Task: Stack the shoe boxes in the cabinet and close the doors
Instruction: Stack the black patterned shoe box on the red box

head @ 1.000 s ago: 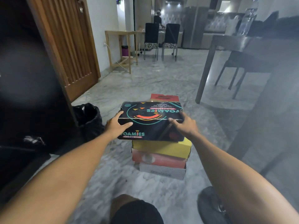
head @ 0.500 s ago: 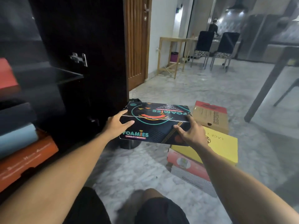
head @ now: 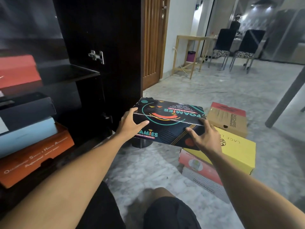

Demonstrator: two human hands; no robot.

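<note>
I hold a black Foamies shoe box (head: 168, 123) in the air above the floor, my left hand (head: 130, 123) on its left end and my right hand (head: 204, 137) on its right front corner. Below it to the right a yellow box (head: 237, 152) tops a stack with a pink box (head: 196, 164) and a white box (head: 203, 182). A brown box (head: 227, 119) lies behind them. The dark cabinet (head: 69, 76) stands open at left, its lower shelf holding an orange box (head: 33, 157), a light blue box (head: 26, 134) and a black box (head: 28, 108). A red box (head: 18, 70) sits on the shelf above.
The cabinet's open door (head: 105, 38) with a metal hinge (head: 97, 56) stands just left of the held box. A dark table leg (head: 285, 98) rises at right. Behind are a wooden door (head: 153, 38), a small wooden table (head: 189, 53) and two chairs (head: 237, 47). My knees (head: 165, 210) are below.
I lifted the black box off the stack and carried it left toward the cabinet. My view swung left, bringing the cabinet shelves and their boxes into sight.
</note>
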